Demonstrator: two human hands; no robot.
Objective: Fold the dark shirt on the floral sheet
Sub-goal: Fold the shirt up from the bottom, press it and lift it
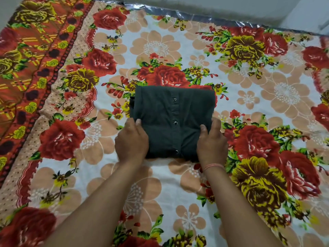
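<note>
The dark shirt (170,114) lies as a compact folded rectangle in the middle of the floral sheet (160,41), its snap-button placket running down the top face. My left hand (131,141) grips the shirt's near left corner, thumb on top of the cloth. My right hand (211,141) holds the near right corner the same way, with a pink thread band on the wrist. The fingers of both hands are tucked under the edge and hidden.
The sheet spreads wide on all sides, with an orange patterned border (32,59) at the left. A shiny plastic edge (178,13) shows at the far side, with pale floor beyond it.
</note>
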